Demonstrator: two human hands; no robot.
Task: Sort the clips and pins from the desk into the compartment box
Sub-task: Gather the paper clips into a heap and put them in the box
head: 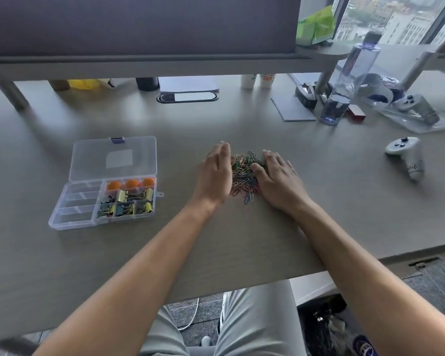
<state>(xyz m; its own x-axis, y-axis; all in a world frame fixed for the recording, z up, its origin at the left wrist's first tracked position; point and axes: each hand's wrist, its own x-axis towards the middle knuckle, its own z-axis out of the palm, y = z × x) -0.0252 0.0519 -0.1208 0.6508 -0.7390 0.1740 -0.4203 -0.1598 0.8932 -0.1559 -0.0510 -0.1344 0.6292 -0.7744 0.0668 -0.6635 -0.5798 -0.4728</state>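
both hands flat and open, left hand (pixel 215 173) and right hand (pixel 276 178) flanking the paper clips (pixel 243 176): best to squeeze the heap tight before scooping toward the compartment box (pixel 82 201)

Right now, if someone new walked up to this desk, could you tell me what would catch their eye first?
Probably the heap of coloured paper clips mid-desk, with the left hand and right hand flat at either side of it as if corralling it. Next, to the left, the clear compartment box with its lid open, holding orange pins along the back and binder clips in front of them; its left compartments look empty.
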